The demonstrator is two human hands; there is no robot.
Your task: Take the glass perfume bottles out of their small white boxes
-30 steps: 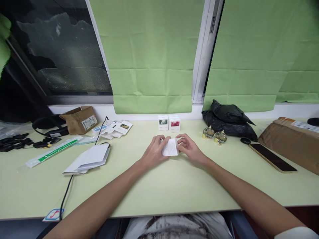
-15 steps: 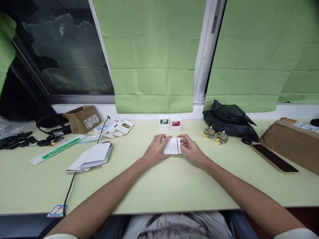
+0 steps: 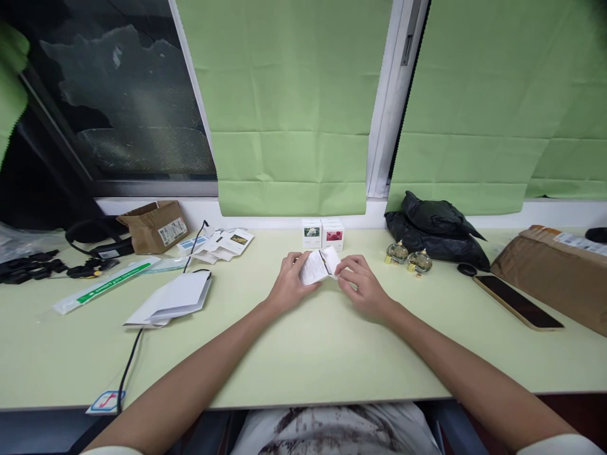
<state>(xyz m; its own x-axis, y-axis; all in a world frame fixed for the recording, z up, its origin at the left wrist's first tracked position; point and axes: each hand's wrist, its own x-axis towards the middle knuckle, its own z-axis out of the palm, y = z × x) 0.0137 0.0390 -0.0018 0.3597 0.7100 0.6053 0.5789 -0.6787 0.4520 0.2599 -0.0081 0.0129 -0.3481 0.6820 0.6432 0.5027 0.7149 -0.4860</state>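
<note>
Here, white box (image 3: 313, 268) in left hand (image 3: 288, 282), apparently against right hand (image 3: 364, 287).

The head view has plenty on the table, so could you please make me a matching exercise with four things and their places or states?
Things:
1. White box with lines of print
2. Phone
3. Folded white paper
4. Small cardboard box

Places or states:
A. Lying over a black cable
B. Brown, with its top open
C. Held in the left hand
D. Dark screen facing up

Pairs: 1-C, 2-D, 3-A, 4-B
</note>
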